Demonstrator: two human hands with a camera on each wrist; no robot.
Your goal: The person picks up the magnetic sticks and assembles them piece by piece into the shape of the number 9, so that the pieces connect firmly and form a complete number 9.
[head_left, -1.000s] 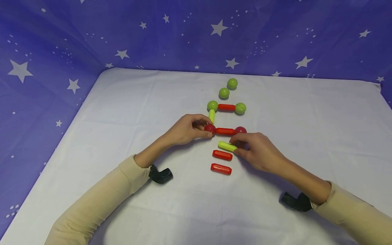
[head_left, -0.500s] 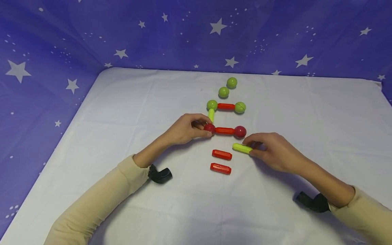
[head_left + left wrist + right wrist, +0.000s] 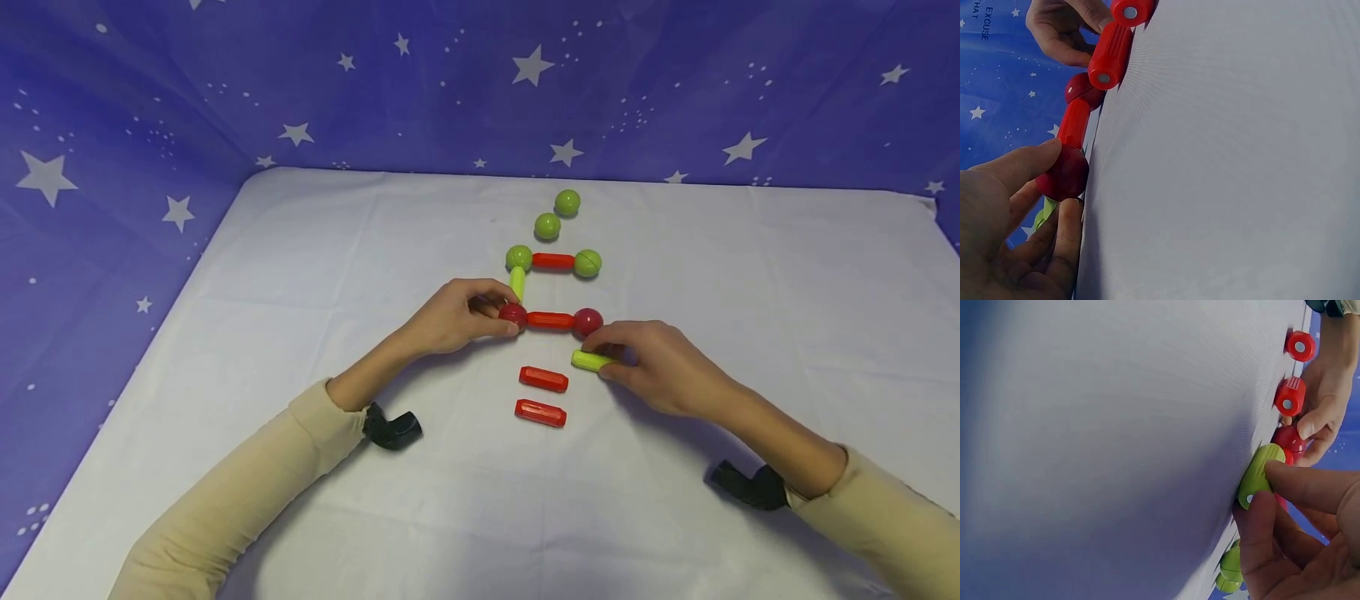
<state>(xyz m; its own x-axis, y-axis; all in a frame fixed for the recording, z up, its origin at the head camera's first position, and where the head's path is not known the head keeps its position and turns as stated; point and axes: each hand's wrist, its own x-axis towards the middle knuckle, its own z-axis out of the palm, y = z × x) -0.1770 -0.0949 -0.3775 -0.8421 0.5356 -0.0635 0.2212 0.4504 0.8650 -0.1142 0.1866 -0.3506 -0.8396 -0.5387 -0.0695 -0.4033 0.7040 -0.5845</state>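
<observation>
Right hand (image 3: 660, 367) shifted left; fingers pinch ribbed lime-green rod (image 3: 591, 360), rounded ends

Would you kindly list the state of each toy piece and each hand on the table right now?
Left hand: grips the left red ball.
Right hand: pinches the loose green rod.
Red rod: joined between the two red balls.
Upper red rod: joined between two green balls.
Two red rods: lying loose, apart.
Two green balls: loose at the back.
</observation>
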